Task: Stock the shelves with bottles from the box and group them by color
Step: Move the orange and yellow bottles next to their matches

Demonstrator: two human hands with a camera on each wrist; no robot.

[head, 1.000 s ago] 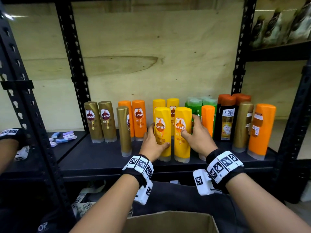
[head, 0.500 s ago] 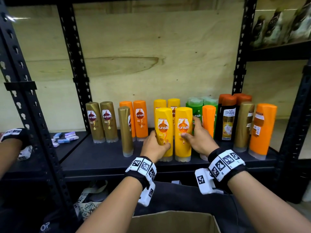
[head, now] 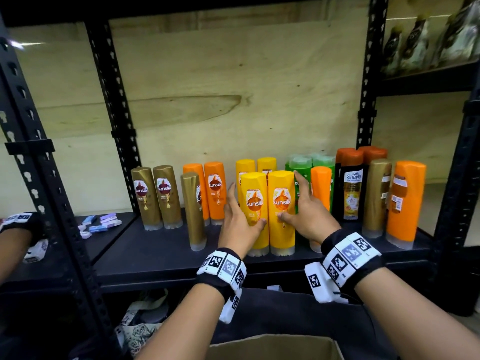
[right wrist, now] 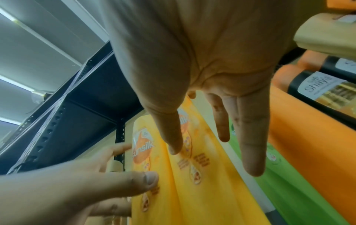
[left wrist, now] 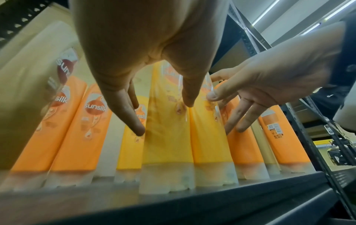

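The black shelf stood against a plywood wall. Both hands, left and right, flanked two yellow bottles, fingers straight; wrist views showed ceiling lights.

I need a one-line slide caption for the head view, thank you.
Both hands, left hand and right hand, flank two front yellow bottles on the black shelf.

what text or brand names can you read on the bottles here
"sunsilk" on the front yellow bottles, the back orange bottle and the two gold bottles.
"Shayla", with a smaller word above that is unclear, on the black bottle.
Fine print and the sticker on the right orange bottle: too small to read.
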